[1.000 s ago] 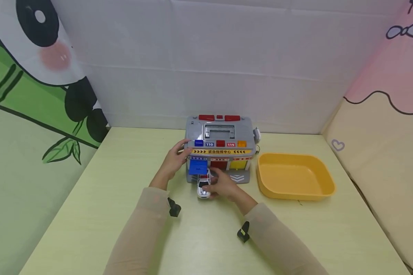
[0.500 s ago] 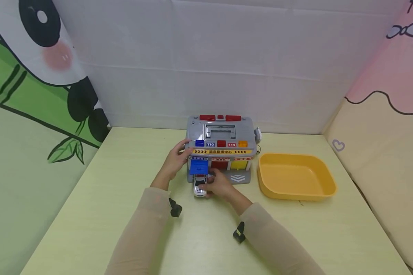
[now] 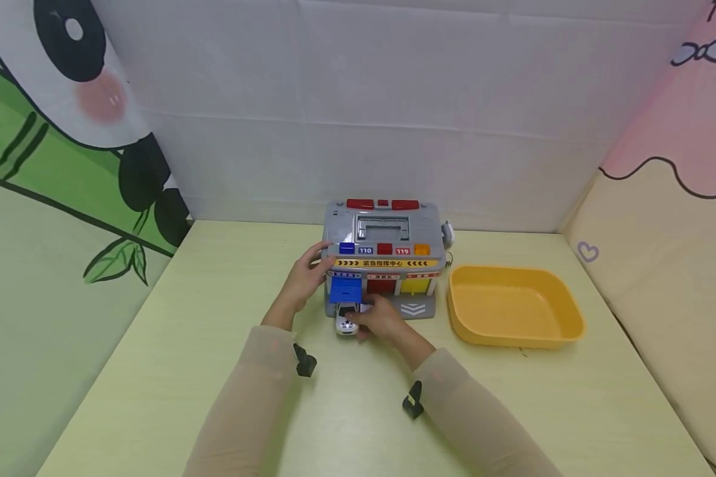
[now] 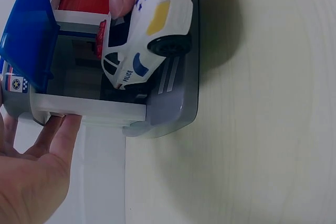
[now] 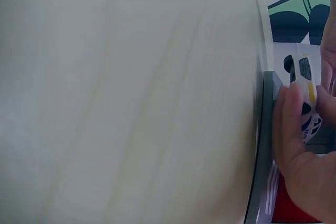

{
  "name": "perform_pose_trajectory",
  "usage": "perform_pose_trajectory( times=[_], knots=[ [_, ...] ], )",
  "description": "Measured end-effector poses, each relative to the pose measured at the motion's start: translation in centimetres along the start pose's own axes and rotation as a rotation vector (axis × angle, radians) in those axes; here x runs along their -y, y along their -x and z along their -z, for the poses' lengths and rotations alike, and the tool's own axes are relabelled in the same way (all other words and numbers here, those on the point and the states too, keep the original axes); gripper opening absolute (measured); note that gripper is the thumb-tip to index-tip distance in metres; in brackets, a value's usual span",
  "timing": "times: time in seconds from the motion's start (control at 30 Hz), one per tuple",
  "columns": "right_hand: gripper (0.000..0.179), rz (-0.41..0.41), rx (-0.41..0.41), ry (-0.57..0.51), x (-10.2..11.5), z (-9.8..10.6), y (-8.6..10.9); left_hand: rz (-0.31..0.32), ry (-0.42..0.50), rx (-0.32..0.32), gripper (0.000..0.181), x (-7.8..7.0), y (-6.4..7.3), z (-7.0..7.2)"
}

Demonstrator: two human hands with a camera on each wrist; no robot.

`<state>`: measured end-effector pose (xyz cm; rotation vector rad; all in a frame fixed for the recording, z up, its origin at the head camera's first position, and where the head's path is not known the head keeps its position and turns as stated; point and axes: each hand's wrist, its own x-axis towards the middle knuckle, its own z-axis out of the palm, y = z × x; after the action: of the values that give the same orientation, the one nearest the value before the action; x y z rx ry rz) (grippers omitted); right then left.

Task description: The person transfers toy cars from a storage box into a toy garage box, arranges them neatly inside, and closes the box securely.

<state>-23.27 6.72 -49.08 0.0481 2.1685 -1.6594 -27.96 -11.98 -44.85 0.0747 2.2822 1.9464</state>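
A grey toy emergency station (image 3: 346,228), with a handle on its roof, stands toward the back of the table. My left hand (image 3: 301,283) grips its left side, thumb at the front edge of the roof. The blue door (image 3: 345,290) of the left bay is swung up. My right hand (image 3: 384,318) pinches a white toy police car (image 3: 347,326) at that bay, thumb on top. In the left wrist view the police car (image 4: 157,30) tilts over the station's grey ramp, its red light bar end at the bay opening.
A yellow tray (image 3: 516,341) stands to the right of the station. Red (image 3: 381,286) and yellow (image 3: 414,286) doors beside the blue one are down. A small grey-white part (image 3: 448,233) sticks out from the station's right side. A white wall (image 3: 358,132) rises behind the table.
My right hand has moved the police car slightly left and then forward, so its far end now lies under the raised blue door. The left hand keeps its grip on the station.
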Motion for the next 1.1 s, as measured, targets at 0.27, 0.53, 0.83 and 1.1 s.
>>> perform_pose_trajectory(
  times=[0.27, 0.53, 0.83, 1.1],
  knots=[
    [0.06, 0.012, -0.007, -0.06, 0.17, 0.06, -0.02, 0.015, 0.027, 0.016, 0.051, 0.1, -0.19, -0.05],
    [0.052, 0.066, -0.06, -0.186, 0.3, -0.15, 0.0, 0.012, 0.043, 0.028, 0.052, 0.06, -0.29, -0.05],
    [0.026, 0.103, -0.108, -0.139, 0.05, 0.03, 0.12, -0.001, 0.016, 0.008, 0.049, 0.2, -0.32, -0.05],
    [0.022, 0.085, -0.122, 0.009, 0.06, 0.22, 0.08, 0.008, 0.007, -0.001, 0.05, 0.13, -0.28, -0.08]
  ],
)
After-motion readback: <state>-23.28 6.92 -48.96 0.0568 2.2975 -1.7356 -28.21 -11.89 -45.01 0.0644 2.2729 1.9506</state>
